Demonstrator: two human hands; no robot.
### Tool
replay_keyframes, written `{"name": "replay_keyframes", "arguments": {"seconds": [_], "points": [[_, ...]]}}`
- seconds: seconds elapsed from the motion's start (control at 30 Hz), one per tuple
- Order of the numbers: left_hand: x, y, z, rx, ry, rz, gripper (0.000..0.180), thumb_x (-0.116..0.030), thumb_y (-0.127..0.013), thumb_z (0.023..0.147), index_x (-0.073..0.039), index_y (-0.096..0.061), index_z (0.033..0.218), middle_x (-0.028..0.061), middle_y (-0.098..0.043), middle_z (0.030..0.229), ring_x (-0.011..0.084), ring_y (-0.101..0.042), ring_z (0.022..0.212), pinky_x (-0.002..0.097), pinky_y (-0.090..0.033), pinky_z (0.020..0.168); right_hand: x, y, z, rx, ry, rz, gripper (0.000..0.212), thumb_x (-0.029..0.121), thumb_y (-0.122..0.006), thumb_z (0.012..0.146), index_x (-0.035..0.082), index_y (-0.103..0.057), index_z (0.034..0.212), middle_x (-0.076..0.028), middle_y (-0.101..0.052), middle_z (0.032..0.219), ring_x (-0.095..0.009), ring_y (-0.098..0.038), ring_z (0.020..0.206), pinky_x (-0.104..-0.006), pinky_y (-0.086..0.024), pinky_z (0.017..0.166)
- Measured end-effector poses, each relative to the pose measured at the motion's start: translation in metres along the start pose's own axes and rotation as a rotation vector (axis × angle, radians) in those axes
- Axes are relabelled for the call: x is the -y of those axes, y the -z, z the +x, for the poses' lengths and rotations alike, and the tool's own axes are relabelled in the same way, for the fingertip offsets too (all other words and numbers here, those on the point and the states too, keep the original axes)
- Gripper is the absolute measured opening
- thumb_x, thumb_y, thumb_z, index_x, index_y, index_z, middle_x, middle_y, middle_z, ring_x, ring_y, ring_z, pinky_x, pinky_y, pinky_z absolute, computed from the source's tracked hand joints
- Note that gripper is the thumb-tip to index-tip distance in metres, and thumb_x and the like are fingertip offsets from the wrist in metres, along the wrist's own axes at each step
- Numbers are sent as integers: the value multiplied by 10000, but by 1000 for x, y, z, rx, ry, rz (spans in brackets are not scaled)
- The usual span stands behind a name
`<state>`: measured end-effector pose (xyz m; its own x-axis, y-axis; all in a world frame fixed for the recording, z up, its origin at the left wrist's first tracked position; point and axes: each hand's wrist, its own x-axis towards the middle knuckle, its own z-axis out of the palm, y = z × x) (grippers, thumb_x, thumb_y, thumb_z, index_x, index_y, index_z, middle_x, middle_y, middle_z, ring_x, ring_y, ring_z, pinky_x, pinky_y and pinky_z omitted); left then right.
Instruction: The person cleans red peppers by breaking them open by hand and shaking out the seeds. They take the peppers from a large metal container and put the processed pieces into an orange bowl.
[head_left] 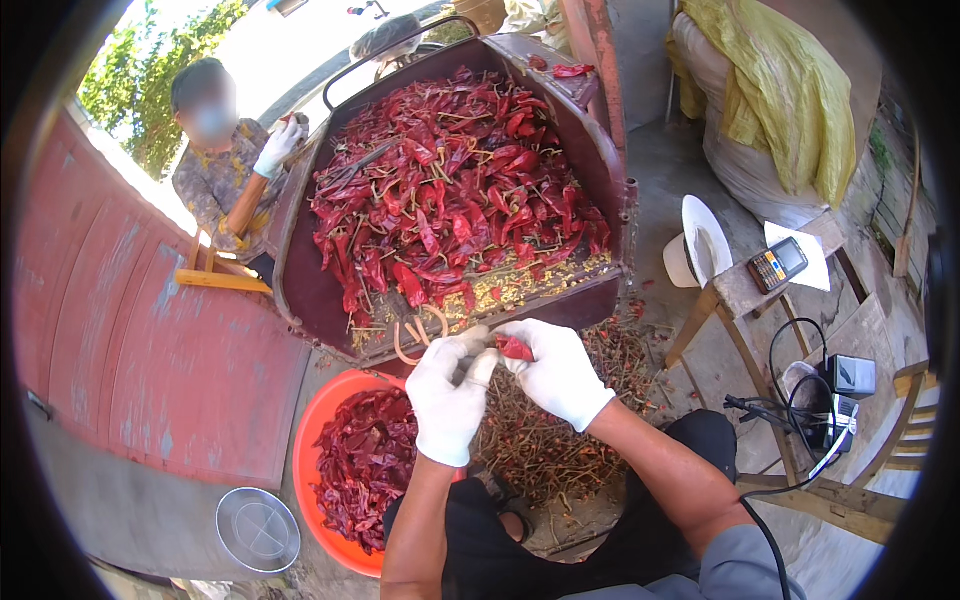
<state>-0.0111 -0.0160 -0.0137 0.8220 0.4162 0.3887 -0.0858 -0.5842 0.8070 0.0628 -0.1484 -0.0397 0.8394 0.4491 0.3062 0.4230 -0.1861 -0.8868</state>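
Both my hands wear white gloves and meet at the near edge of a metal cart (590,165) heaped with dried red chilies (440,200). A single dried red chili (515,348) is pinched in the fingers of my right hand (558,375). My left hand (448,395) is closed, thumb and fingers drawn together right beside that chili; whatever lies between them is hidden. Just beyond my left hand, a curved, pinkish claw-like tool (408,338) rests on the cart's near lip. Yellow seeds (500,292) are scattered along the cart's near floor.
An orange tub (303,455) of chilies stands at my left, near a round metal sieve (258,530). Loose stems (560,440) cover the ground before me. On the right are a wooden bench (735,290) with a handheld device (777,265), a white hat (700,245) and cables. A gloved co-worker (225,180) sits far left.
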Motion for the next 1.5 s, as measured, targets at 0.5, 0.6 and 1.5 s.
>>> {"name": "replay_keyframes", "arguments": {"seconds": [0.5, 0.6, 1.5], "points": [[-7, 2, 2, -6, 453, -645, 118, -105, -621, 906, 6, -660, 905, -5, -529, 621, 65, -454, 514, 213, -322, 459, 11, 8, 0, 304, -140, 379, 202, 101, -681, 926, 1, -683, 1101, -76, -672, 751, -114, -615, 612, -279, -496, 568], [12, 10, 6, 62, 580, -1176, 140, -169, -590, 923, -42, -646, 907, -14, -493, 620, 85, -478, 520, 219, -312, 430, 20, 14, 0, 414, -396, 706, 188, 127, -644, 973, 0, -677, 1108, -29, -647, 743, -55, -556, 562, -236, -457, 515], [257, -11, -241, 1718, 664, 992, 651, -527, -692, 799, -30, -683, 1221, 176, -671, 1241, 333, -649, 1143, 419, -504, 958, 21, 77, 14, 32, -320, 897, 164, 183, -631, 943, 54, -607, 845, -9, -564, 640, -86, -514, 495, -257, -415, 463]]}}
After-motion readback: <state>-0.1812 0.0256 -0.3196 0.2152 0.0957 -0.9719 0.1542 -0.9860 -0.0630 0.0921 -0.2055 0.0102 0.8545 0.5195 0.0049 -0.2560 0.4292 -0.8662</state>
